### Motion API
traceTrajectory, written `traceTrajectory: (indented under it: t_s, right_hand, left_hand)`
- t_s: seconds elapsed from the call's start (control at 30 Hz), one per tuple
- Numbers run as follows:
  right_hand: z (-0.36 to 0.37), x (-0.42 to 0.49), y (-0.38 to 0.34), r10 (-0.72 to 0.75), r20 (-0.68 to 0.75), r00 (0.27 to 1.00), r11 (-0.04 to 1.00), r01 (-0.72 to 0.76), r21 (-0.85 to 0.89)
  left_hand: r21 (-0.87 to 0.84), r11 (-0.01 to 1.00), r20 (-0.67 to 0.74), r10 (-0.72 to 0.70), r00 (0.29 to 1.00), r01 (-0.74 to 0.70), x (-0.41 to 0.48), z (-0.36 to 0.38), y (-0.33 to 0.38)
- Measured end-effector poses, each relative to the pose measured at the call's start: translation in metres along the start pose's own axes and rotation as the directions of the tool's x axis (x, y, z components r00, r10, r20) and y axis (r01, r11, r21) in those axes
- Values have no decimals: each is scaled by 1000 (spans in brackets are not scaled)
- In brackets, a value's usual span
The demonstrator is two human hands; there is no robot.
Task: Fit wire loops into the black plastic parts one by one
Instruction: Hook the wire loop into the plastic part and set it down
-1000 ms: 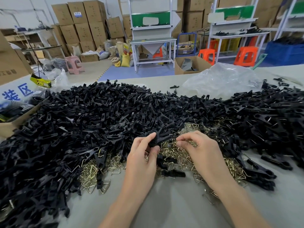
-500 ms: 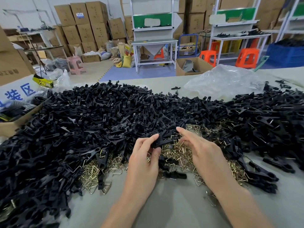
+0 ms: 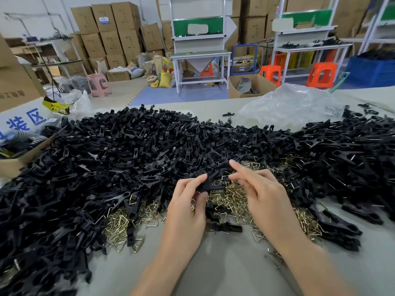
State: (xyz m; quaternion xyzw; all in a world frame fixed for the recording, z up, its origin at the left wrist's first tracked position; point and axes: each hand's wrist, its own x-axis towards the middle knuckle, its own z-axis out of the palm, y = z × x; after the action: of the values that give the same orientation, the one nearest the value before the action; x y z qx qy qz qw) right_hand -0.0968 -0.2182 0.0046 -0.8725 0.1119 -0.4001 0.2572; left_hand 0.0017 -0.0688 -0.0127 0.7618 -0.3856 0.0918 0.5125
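A big heap of black plastic parts (image 3: pixel 128 157) covers the grey table (image 3: pixel 224 263). In front of it lies a pile of brass-coloured wire loops (image 3: pixel 232 198). My left hand (image 3: pixel 188 206) pinches one black plastic part (image 3: pixel 210 185) between thumb and fingertips, just above the loops. My right hand (image 3: pixel 264 195) is right beside it, index finger stretched up and to the left. Its thumb and a lower finger pinch a small wire loop (image 3: pixel 223 178) at the part's right end. The loop is mostly hidden.
Black parts with wires in them spread across the right side (image 3: pixel 342 159). A crumpled clear plastic bag (image 3: pixel 288 105) lies at the back right. An open cardboard box (image 3: pixel 12 165) stands at the left edge. Loose loops and single parts (image 3: pixel 226 228) lie near my wrists.
My right hand has moved from the wire pile up to the part in my left hand, and its index finger has straightened. My left hand kept its hold and barely moved.
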Motion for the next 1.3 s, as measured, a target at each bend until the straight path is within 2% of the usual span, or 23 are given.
traceTrajectory:
  t_s: [0.03, 0.1, 0.23, 0.37, 0.57, 0.87, 1.3]
  right_hand:
    - [2, 1, -2, 91, 0, 996, 991, -91, 98]
    - [4, 3, -7, 279, 64, 958, 905, -285, 315]
    - [8, 5, -9, 482, 238, 843, 607, -517, 604]
    - [16, 6, -9, 561, 322, 763, 352, -572, 741]
    - [15, 10, -9, 597, 369, 712, 136, -544, 828]
    - [10, 10, -7, 590, 416, 691, 33, -536, 843]
    - [17, 8, -15, 583, 425, 692, 24, -538, 843]
  left_hand:
    - [-2, 1000, -1, 8, 1000, -8, 0, 0, 0]
    - [-4, 1000, -4, 28, 1000, -28, 0, 1, 0]
    - [2, 999, 10, 49, 999, -49, 0, 2, 1]
    - [3, 999, 25, 45, 999, -45, 0, 2, 0]
    - [17, 999, 53, 48, 997, -49, -1, 3, -1]
    - [32, 998, 37, 60, 998, -61, 0, 3, -2]
    - [9, 998, 5, 56, 998, -56, 0, 3, -1]
